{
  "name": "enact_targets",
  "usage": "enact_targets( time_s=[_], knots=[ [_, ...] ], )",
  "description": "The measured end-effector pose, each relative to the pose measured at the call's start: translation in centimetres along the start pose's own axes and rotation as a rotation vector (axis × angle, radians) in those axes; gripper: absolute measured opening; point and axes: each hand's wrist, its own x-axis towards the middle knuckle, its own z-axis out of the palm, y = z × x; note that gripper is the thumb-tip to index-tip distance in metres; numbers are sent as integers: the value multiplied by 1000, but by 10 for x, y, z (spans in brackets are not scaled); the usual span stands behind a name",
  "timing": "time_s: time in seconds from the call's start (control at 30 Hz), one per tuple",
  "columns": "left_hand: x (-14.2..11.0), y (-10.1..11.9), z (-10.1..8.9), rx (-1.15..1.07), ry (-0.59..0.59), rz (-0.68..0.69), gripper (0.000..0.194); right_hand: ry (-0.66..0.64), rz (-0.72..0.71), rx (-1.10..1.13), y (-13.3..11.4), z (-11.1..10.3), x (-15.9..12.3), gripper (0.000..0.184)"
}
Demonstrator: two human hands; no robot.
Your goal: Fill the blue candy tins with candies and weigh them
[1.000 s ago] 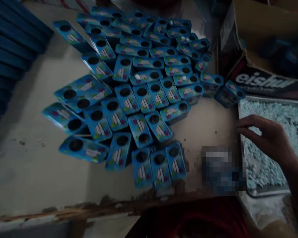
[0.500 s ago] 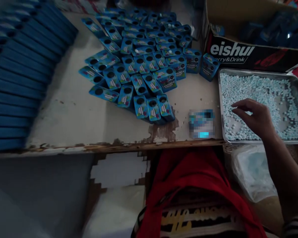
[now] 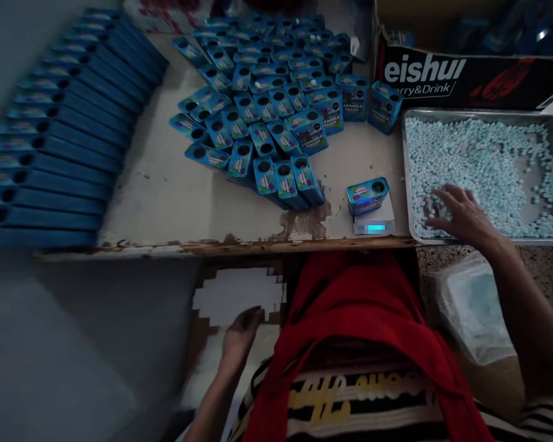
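Observation:
My right hand point(image 3: 463, 213) rests over the small pale blue candies point(image 3: 479, 166) in a metal tray point(image 3: 407, 178), fingers spread and touching them. Left of the tray, a small blue candy box point(image 3: 368, 195) with a dark round hole in its top sits on a white scale point(image 3: 359, 226). The scale's display glows cyan. Below the table edge, near my apron, hovers my left hand point(image 3: 243, 331). Its fingers are curled together, with nothing visible in them.
Many blue candy boxes point(image 3: 264, 138) stand clustered on the worn white table point(image 3: 175, 190). A long row of blue boxes point(image 3: 83, 147) lines the left side. Behind the tray is a black-printed carton point(image 3: 423, 80). A clear plastic bag point(image 3: 476, 313) lies below the tray.
My right hand has gone from a near-pinch above the candies to spread fingers down among them. My left hand has come into view at the bottom. The whole view has shifted slightly.

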Motion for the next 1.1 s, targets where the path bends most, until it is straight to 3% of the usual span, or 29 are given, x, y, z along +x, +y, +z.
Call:
enact_targets(
  time_s=[0.07,0.13,0.3,0.37,0.5,0.53,0.6,0.67,0.73,0.83,0.93,1.0,1.1],
  knots=[
    [2,-4,4,-59,17,1,42,-24,-7,-28,-3,7,9,66],
    [3,9,12,-106,52,102,41,-47,-7,-13,-8,9,24,50],
    [2,91,30,-126,208,698,15,-155,22,248,-13,-2,58,19],
    [8,129,38,-218,242,830,21,-140,81,339,-12,-10,62,14],
    [38,197,68,-467,121,842,74,-47,128,436,-20,-21,56,23],
    [48,212,79,-480,68,832,81,-8,121,457,-24,-22,54,27],
    [67,240,97,-451,-32,814,73,82,144,548,-37,-21,49,35],
    [83,269,106,-406,-101,862,51,142,246,761,-52,-17,46,40],
    [91,303,103,-339,-138,1025,33,173,386,1086,-65,-10,46,41],
    [86,364,91,-165,-153,1331,26,174,565,1584,-76,-1,51,44],
    [73,416,88,-22,-196,1515,23,151,693,1918,-79,4,60,38],
    [70,435,95,63,-227,1577,24,214,775,2078,-79,6,64,32],
    [79,438,109,117,-230,1537,32,338,850,2242,-79,9,66,27]
  ],
)
